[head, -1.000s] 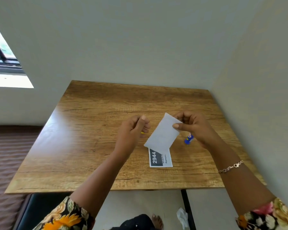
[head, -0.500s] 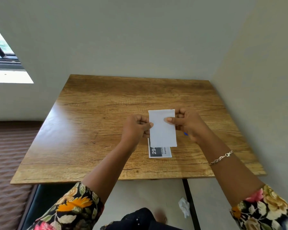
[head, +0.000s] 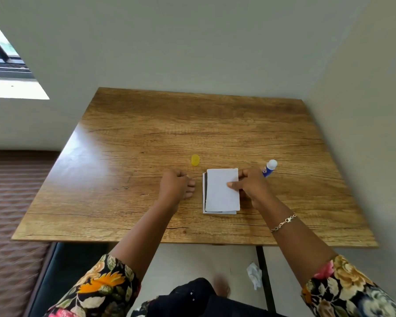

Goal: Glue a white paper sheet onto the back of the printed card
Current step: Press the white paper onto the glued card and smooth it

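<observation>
White paper sheet (head: 222, 191) lies on the printed card (head: 204, 193) on the tabletop (head: 146, 124), long axis running away from us, offset rightward (card peeks out left and below), our right hand (head: 252, 186) pinching its right edge, left hand (head: 175, 186) fisted empty nearby.

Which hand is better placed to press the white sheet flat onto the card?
Probably the left hand: it rests empty beside the card, while the right hand pinches the sheet in place.
</observation>
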Demonstrator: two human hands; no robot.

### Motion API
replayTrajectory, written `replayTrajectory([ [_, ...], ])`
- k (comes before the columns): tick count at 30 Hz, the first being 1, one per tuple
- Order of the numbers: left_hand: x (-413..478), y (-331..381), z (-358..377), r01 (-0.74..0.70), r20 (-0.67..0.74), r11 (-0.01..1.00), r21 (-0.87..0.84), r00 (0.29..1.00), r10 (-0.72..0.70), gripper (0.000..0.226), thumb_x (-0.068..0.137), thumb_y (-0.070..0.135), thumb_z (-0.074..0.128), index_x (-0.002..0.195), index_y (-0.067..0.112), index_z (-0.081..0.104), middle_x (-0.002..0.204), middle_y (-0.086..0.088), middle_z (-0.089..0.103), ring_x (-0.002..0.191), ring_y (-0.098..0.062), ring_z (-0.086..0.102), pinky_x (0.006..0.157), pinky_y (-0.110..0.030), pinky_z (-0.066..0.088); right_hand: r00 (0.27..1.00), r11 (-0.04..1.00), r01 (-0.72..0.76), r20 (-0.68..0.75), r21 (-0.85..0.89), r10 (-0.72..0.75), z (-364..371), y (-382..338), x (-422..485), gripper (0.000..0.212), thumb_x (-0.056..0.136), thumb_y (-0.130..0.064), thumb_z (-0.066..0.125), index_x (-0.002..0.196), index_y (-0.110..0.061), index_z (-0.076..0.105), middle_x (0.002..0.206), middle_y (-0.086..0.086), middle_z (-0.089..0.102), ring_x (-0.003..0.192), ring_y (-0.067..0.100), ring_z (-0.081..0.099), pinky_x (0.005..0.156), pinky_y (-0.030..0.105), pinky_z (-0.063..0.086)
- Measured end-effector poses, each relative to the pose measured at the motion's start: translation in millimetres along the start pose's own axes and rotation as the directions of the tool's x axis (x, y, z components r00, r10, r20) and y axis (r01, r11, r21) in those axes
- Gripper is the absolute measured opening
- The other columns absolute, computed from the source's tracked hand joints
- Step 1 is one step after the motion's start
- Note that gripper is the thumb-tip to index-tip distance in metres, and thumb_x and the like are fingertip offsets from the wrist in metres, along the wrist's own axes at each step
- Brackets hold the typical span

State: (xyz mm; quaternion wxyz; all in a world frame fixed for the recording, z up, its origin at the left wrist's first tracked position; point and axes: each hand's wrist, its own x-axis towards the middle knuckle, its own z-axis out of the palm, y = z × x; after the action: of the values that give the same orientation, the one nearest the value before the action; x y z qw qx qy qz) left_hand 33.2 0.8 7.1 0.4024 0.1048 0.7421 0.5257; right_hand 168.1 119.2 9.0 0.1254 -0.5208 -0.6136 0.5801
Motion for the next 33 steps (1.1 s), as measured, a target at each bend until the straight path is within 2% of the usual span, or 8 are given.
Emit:
replayTrajectory([
  [5,1,3,8,0.035,0.002,0.999,0.004,0.999,-0.035,0.022,0.094,0.004,0.044,0.076,0.012,0.054,0.077,-0.008,0.063,0.072,-0.020,0.060,0.069,-0.031,0.053,1.000,0.999,-0.012,0.025,-0.043,0.013,1,1,3,0.026,0.074,0.004,0.068,0.098,-0.004,0.061,0.105,0.011,0.066,0.077,0.014,0.058,0.059,0.022,0.048],
  [8,0,5,12,0.056,-0.006,0.998,-0.005,0.998,-0.056,0.025,0.095,0.003,0.040,0.075,0.012,0.054,0.076,-0.007,0.063,0.071,-0.018,0.061,0.065,-0.029,0.052,0.999,0.998,0.000,0.034,-0.070,0.002,2,4,4,0.025,0.075,0.004,0.067,0.099,-0.003,0.062,0.107,0.013,0.067,0.077,0.014,0.059,0.058,0.022,0.047],
  [11,0,6,14,0.066,-0.014,0.998,-0.014,0.998,-0.066,0.028,0.095,0.002,0.038,0.074,0.012,0.053,0.076,-0.007,0.062,0.069,-0.017,0.061,0.060,-0.026,0.052,1.000,0.994,-0.001,0.016,-0.106,0.002,3,6,4,0.025,0.075,0.002,0.068,0.098,-0.004,0.062,0.107,0.013,0.067,0.082,0.018,0.060,0.066,0.028,0.050],
  [14,-3,6,15,0.051,-0.015,0.999,-0.013,0.999,-0.051,0.026,0.095,0.002,0.038,0.076,0.011,0.055,0.079,-0.009,0.063,0.074,-0.019,0.062,0.065,-0.028,0.053,1.000,0.992,-0.005,0.003,-0.123,0.005,5,6,4,0.026,0.074,0.002,0.069,0.098,-0.005,0.063,0.107,0.013,0.067,0.085,0.019,0.060,0.074,0.034,0.052],
  [19,-5,6,15,0.033,-0.020,0.999,-0.002,0.999,-0.033,0.026,0.095,0.001,0.037,0.078,0.010,0.055,0.081,-0.009,0.064,0.079,-0.022,0.063,0.070,-0.031,0.054,1.000,0.989,-0.008,-0.012,-0.150,0.006,6,4,4,0.026,0.074,0.000,0.069,0.099,-0.004,0.063,0.109,0.013,0.067,0.087,0.020,0.059,0.076,0.035,0.051],
  [24,-6,5,17,0.026,0.000,1.000,0.007,1.000,-0.026,0.026,0.094,-0.001,0.036,0.078,0.008,0.055,0.083,-0.011,0.064,0.077,-0.021,0.063,0.064,-0.027,0.053,1.000,0.987,-0.014,-0.030,-0.161,0.009,8,3,3,0.031,0.075,0.000,0.069,0.105,-0.002,0.062,0.111,0.014,0.066,0.096,0.025,0.061,0.082,0.039,0.052],
  [30,-7,3,17,0.020,-0.003,1.000,-0.004,1.000,-0.020,0.028,0.094,0.000,0.037,0.076,0.009,0.055,0.079,-0.008,0.064,0.073,-0.017,0.062,0.058,-0.024,0.051,0.999,0.997,-0.048,-0.007,-0.065,0.047,6,1,0,0.029,0.076,0.003,0.067,0.104,0.000,0.061,0.111,0.015,0.065,0.085,0.018,0.057,0.060,0.025,0.047],
  [33,-7,2,17,0.015,-0.005,1.000,0.008,1.000,-0.015,0.026,0.094,0.001,0.039,0.076,0.010,0.055,0.079,-0.007,0.063,0.074,-0.017,0.062,0.061,-0.025,0.052,0.997,0.997,-0.075,0.010,-0.027,0.075,4,-1,-1,0.028,0.076,0.004,0.066,0.103,0.003,0.061,0.108,0.014,0.065,0.083,0.018,0.057,0.056,0.022,0.044],
])
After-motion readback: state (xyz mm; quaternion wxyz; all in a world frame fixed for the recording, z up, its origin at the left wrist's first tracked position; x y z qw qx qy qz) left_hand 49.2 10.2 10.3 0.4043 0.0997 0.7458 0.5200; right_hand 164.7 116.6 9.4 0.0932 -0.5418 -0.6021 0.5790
